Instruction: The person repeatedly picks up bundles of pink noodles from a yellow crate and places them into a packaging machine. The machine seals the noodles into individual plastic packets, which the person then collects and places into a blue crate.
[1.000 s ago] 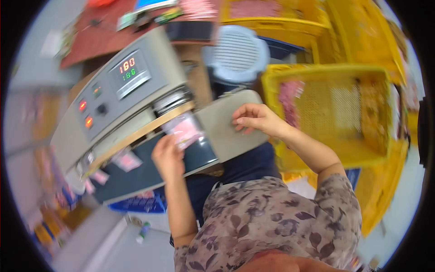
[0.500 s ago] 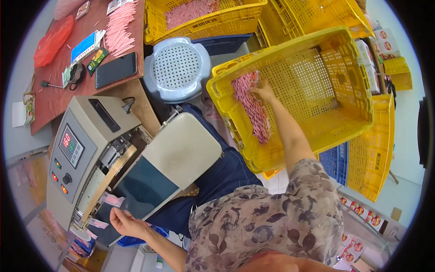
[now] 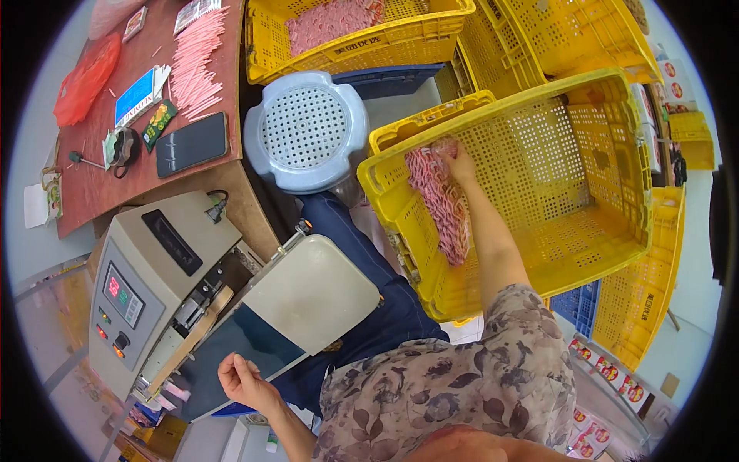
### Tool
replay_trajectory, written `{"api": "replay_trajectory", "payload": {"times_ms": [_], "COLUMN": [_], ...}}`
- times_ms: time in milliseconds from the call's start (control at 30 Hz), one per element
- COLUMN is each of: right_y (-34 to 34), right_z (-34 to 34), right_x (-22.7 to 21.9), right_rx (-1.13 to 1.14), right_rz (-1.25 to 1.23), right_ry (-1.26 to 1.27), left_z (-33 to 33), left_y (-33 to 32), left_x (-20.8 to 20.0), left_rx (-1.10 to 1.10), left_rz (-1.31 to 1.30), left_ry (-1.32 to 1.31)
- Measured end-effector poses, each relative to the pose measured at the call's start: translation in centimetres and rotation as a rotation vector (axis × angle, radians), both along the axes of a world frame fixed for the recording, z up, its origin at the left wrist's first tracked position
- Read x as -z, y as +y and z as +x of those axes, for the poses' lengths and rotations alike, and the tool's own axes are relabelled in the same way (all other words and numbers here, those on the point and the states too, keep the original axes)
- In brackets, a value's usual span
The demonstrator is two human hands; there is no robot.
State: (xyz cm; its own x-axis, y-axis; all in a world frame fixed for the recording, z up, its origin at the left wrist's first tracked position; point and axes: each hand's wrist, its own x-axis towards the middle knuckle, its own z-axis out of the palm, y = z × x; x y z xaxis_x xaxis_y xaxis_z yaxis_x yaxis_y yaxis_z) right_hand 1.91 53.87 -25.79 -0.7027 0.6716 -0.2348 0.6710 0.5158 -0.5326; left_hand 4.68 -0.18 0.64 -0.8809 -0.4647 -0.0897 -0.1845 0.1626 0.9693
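Observation:
My right hand [image 3: 460, 163] reaches into a tilted yellow perforated crate [image 3: 531, 231]. Its fingers close on a small pale-pink packet [image 3: 444, 145] at the top of a pile of pink packets [image 3: 440, 208], which lies along the crate's left wall. My left hand [image 3: 248, 381] is over the dark belt of a beige sealing machine [image 3: 165, 239], fingers curled and thumb pressed in, with nothing seen between them. A pink-and-white packet [image 3: 175, 391] sits at the machine's near end, left of that hand. The machine's pale square plate [image 3: 319, 281] stands in front of my legs.
A grey-blue stool [image 3: 306, 127] stands beyond the machine. On the red-brown table [image 3: 92, 181] lie a phone [image 3: 192, 145], pink sticks [image 3: 196, 65] and a red plastic bag [image 3: 88, 81]. Another yellow crate [image 3: 362, 50] holds pink pieces; more crates [image 3: 585, 35] stack at the back right.
My left hand has lifted away from the packets on the belt, moving right. My right hand remains at the pile, its fingers now drawn together on a packet. The view has shifted slightly.

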Motion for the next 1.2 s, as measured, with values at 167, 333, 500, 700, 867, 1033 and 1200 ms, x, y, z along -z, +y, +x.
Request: {"api": "replay_trajectory", "payload": {"times_ms": [167, 333, 500, 700, 867, 1033, 1200], "right_y": [-1.5, 0.0, 3.9, -6.5, -18.6, -24.2, -29.9], "right_z": [-0.8, 0.1, 3.7, 2.4, -0.2, -3.3, -3.2], "right_x": [1.9, 0.3, -2.8, -24.4, -36.4, -37.5, -37.8], "right_rx": [0.03, -0.007, -0.064, -0.377, -1.061, -1.123, -0.934], "right_rz": [0.271, 0.253, 0.097, -0.256, -0.228, -0.69, -1.245], "right_ry": [-0.09, -0.041, 0.038, 0.07, 0.119, -0.019, 0.218], "left_z": [-0.2, 0.3, -0.7, -4.9, -6.5, -5.0, -3.0], "left_y": [0.6, 1.1, 5.0, 14.9, 15.7, 9.9, 5.2], "left_x": [0.3, 0.4, 0.1, -3.6, -3.9, -4.2, -6.3], "left_rx": [0.04, 0.132, 0.316, 1.106, 1.298, 1.124, 0.624], "left_rz": [0.013, -0.02, -0.022, -0.259, 0.017, 0.518, 0.541], "left_ry": [-0.022, 0.007, 0.077, 0.392, 0.425, -0.032, 0.116]}}
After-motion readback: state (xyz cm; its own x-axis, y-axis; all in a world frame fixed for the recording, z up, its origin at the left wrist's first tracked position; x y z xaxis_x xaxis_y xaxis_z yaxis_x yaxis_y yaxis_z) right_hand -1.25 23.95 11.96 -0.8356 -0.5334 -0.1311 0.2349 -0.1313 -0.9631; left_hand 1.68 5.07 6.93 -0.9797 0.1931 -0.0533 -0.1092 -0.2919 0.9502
